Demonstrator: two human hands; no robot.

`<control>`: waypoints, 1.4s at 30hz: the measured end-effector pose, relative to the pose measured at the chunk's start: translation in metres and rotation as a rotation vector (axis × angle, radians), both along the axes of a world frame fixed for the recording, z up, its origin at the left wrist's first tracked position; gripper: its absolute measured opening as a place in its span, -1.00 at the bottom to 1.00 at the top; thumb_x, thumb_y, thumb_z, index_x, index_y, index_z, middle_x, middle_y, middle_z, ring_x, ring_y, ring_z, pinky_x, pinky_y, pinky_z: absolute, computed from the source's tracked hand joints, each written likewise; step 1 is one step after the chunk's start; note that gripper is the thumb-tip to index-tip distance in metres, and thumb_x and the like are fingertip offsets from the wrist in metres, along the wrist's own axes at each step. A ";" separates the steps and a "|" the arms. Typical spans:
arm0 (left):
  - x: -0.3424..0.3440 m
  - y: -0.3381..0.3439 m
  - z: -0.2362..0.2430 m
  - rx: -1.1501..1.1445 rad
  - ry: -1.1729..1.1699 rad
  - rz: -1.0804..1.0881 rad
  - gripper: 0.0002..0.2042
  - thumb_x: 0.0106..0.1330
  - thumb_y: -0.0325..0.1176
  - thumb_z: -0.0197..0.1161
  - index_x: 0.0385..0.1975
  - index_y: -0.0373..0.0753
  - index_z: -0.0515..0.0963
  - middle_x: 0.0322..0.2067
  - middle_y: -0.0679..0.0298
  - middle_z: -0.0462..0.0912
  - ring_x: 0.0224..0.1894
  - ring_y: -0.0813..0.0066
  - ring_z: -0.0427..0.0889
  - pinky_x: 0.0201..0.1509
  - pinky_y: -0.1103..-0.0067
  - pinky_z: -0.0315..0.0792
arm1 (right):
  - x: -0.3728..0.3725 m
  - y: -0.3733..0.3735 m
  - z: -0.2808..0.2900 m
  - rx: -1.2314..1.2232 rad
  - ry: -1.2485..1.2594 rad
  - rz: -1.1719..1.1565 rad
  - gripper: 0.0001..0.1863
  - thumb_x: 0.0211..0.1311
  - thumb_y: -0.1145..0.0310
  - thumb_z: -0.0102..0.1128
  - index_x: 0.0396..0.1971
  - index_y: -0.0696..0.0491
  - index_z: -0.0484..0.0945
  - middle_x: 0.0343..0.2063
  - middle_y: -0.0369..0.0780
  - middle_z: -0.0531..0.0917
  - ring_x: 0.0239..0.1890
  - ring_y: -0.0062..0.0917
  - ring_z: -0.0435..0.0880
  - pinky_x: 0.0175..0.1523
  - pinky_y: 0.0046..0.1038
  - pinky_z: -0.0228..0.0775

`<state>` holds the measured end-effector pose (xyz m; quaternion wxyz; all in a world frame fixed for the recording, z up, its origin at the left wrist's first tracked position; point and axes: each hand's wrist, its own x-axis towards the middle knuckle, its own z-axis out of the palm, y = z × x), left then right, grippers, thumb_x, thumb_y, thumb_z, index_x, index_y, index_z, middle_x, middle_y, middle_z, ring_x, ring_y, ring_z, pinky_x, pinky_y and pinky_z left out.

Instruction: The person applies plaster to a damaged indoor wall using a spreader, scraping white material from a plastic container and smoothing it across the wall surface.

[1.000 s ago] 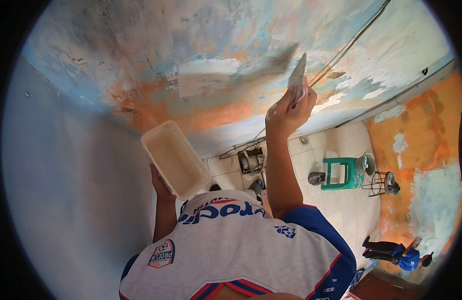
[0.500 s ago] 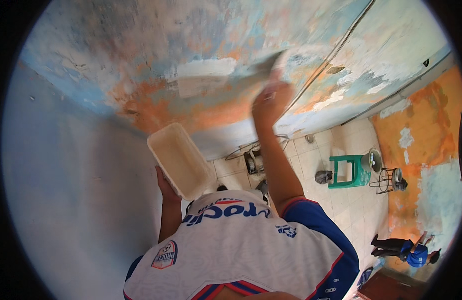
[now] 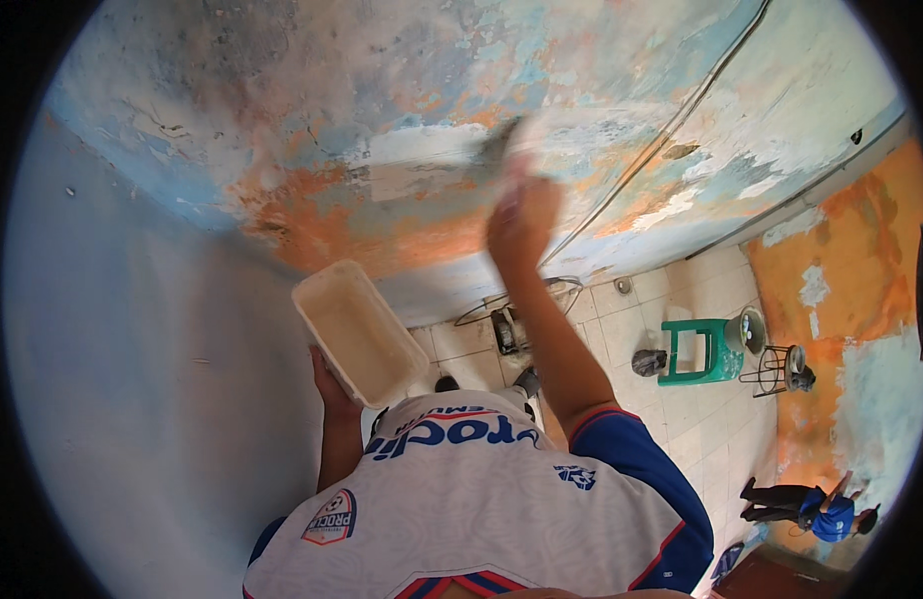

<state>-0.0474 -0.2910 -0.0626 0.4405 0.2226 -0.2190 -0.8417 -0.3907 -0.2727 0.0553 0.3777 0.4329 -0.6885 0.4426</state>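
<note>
My right hand (image 3: 524, 222) is wrapped round the handle of a putty knife (image 3: 522, 142), smeared by motion. Its blade is against or very close to the wall (image 3: 312, 215), which is mottled blue, white and orange. Just left of the blade runs a patch of white filler (image 3: 417, 145). At the lower left, my left hand (image 3: 332, 384) grips a cream rectangular plastic tub (image 3: 357, 334) by its outer side, and the tub is tilted with its mouth facing me. Pale residue coats the inside; most of my left fingers are hidden behind it.
A cable (image 3: 661, 140) runs down the wall. On the tiled floor stand a green stool (image 3: 716, 351), a metal pot (image 3: 747, 330) and a wire stand (image 3: 771, 371); a dark bag (image 3: 649, 362) lies nearby. A co-worker in blue (image 3: 831, 514) works at the far right wall.
My right hand and the putty knife have moved left and a little downward in the picture, toward the white filler patch. My left hand still holds the tub in nearly the same place.
</note>
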 end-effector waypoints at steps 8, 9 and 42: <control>0.010 -0.005 -0.007 -0.061 0.023 0.060 -0.41 0.57 0.13 -0.23 0.40 -0.13 0.25 0.29 0.22 0.44 0.27 0.23 0.48 0.32 0.30 0.42 | -0.024 0.036 0.050 -0.338 -0.569 0.095 -0.96 0.41 0.58 -0.06 -0.26 0.20 0.40 -0.40 -0.18 0.49 -0.35 -0.54 0.48 -0.23 -0.38 0.40; 0.010 -0.002 -0.008 -0.057 0.030 0.069 -0.42 0.57 0.13 -0.23 0.41 -0.12 0.24 0.29 0.22 0.44 0.28 0.23 0.48 0.32 0.30 0.42 | -0.033 0.034 0.053 -0.329 -0.600 0.056 -0.97 0.41 0.58 -0.05 -0.28 0.19 0.38 -0.37 -0.17 0.49 -0.33 -0.51 0.48 -0.21 -0.37 0.40; 0.023 0.011 -0.004 0.357 -0.032 0.241 -0.45 0.57 0.12 -0.19 0.35 -0.10 0.33 0.24 0.27 0.50 0.21 0.29 0.55 0.27 0.33 0.48 | 0.031 -0.038 0.013 -0.150 0.000 -0.031 -0.73 0.23 0.54 0.18 -0.06 0.20 0.55 -0.40 -0.10 0.51 -0.34 -0.27 0.45 -0.15 -0.23 0.30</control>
